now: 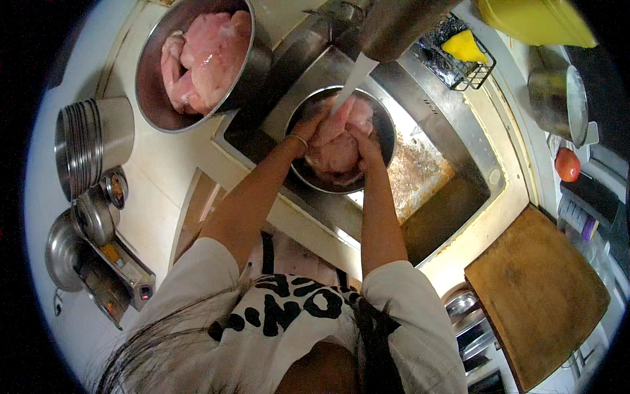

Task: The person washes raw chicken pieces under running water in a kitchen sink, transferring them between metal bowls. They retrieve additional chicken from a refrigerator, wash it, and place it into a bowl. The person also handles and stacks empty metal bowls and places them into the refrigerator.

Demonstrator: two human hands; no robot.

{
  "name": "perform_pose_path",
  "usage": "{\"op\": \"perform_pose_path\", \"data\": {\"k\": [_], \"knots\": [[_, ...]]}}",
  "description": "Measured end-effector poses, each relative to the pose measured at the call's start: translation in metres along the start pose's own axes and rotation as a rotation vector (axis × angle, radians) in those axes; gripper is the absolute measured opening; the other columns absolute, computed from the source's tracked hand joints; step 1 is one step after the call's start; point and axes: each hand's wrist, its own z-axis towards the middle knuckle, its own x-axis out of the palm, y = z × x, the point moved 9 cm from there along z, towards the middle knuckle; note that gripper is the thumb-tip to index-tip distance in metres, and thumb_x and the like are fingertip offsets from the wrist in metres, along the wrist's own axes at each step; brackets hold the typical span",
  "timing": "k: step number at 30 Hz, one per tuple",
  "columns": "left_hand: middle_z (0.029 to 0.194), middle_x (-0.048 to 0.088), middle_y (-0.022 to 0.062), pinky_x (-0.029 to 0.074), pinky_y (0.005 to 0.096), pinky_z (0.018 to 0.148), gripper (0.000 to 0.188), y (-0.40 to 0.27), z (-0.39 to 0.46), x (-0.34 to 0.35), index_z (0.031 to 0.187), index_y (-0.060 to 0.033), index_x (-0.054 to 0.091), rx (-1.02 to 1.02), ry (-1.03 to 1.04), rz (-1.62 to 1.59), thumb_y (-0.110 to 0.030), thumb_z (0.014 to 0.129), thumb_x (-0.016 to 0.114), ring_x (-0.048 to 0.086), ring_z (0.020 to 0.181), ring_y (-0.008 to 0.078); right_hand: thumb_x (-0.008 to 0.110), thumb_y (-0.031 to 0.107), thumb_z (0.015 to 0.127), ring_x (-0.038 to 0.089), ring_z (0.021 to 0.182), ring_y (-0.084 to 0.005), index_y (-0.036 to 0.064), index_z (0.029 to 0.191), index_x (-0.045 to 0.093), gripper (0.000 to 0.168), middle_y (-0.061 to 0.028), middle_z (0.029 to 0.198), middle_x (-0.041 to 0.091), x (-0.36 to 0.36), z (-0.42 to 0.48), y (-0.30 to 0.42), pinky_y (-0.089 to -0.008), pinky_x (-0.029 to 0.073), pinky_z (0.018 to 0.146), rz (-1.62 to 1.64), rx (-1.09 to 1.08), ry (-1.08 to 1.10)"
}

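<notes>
Both hands are inside a round metal bowl that stands in the stainless steel sink. My left hand grips the left side of a piece of raw, plucked poultry, probably chicken. On the right side of the same piece, my right hand has its fingers bent around the flesh. A stream of water runs from the faucet onto the meat near my left hand. Some fingertips of both hands are hidden by the meat.
A deep metal pot with more raw poultry stands on the left counter, near stacked steel containers. A wire rack with a yellow cloth or sponge is behind the sink. A wooden cutting board lies at right.
</notes>
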Motion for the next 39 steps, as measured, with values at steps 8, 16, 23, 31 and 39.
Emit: {"op": "perform_pose_path", "data": {"k": [8,16,23,31,39], "knots": [[0.106,0.057,0.0122,0.043,0.0325,0.083,0.052,-0.019,-0.011,-0.021,0.115,-0.0052,0.049,0.237,-0.223,0.364,-0.042,0.079,0.057,0.054,0.099,0.0234,0.073,0.032,0.065,0.052,0.099,-0.0333,0.001,0.116,0.044,0.066,-0.0208,0.109,0.053,0.001,-0.100,0.067,-0.0365,0.043,0.080,-0.762,-0.369,-0.321],[0.116,0.049,0.0092,0.044,0.0357,0.084,0.060,-0.033,-0.051,0.043,0.124,-0.0105,0.038,0.740,0.071,0.465,-0.027,0.074,0.067,0.046,0.108,0.0212,0.064,0.024,0.073,0.048,0.103,-0.0373,0.001,0.110,0.047,0.046,-0.0225,0.108,0.050,0.029,-0.120,0.064,-0.0403,0.039,0.086,-0.922,-0.624,-0.297],[0.119,0.047,0.0116,0.043,0.0363,0.088,0.073,-0.011,-0.039,0.015,0.129,-0.0112,0.032,0.205,0.117,0.004,-0.014,0.068,0.071,0.048,0.107,0.0249,0.066,0.018,0.071,0.055,0.097,-0.0283,0.004,0.109,0.054,0.042,-0.0190,0.101,0.057,-0.002,-0.098,0.056,-0.0346,0.044,0.082,-0.695,-0.537,-0.150],[0.122,0.047,0.0142,0.035,0.0359,0.094,0.053,-0.052,-0.038,0.000,0.125,-0.0060,0.040,0.659,-0.134,0.753,-0.034,0.082,0.052,0.047,0.110,0.0261,0.058,0.016,0.077,0.050,0.103,-0.0373,-0.001,0.123,0.035,0.054,-0.0234,0.115,0.048,-0.017,-0.086,0.057,-0.0370,0.042,0.086,-0.581,-0.723,-0.203],[0.110,0.055,0.0172,0.040,0.0342,0.085,0.063,0.006,0.047,-0.023,0.108,0.0000,0.056,-0.064,-0.077,0.218,-0.055,0.081,0.042,0.053,0.098,0.0242,0.064,0.030,0.070,0.048,0.103,-0.0406,-0.001,0.118,0.041,0.061,-0.0243,0.115,0.047,-0.014,-0.018,0.012,-0.0409,0.039,0.088,-0.904,-0.629,-0.401]]}}
